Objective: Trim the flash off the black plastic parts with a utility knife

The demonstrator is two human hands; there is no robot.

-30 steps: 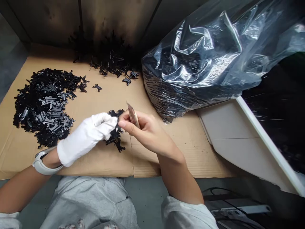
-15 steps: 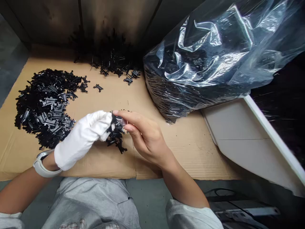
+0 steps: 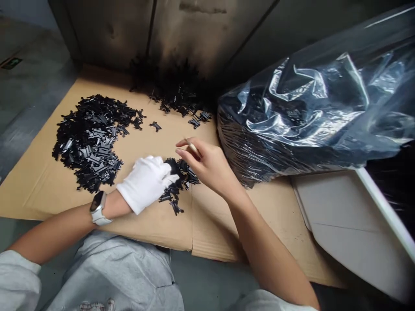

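My left hand point(image 3: 145, 181), in a white glove, is at the left side of a small pile of black plastic parts point(image 3: 175, 203). Its fingers are slightly apart over the pile, and I see nothing held in them; the tips are partly lost against the black. Bare, my right hand point(image 3: 212, 166) is raised above the right side of that pile. Between its thumb and fingers it pinches a thin, pale stick-like tool point(image 3: 193, 149), mostly hidden by the hand. A larger heap of the same black parts point(image 3: 94, 138) lies to the left.
Cardboard point(image 3: 42, 177) covers the work surface. More black parts point(image 3: 181, 95) lie at the back against a dark metal panel point(image 3: 194, 30). A single part point(image 3: 155, 126) sits apart. At right, a big clear plastic bag point(image 3: 292, 125) of dark contents rests by a grey-white tray point(image 3: 350, 216).
My hands have come apart. The left one has turned palm down onto the small pile; the right has lifted away with the thin tool. The whole view has shifted and tilted.
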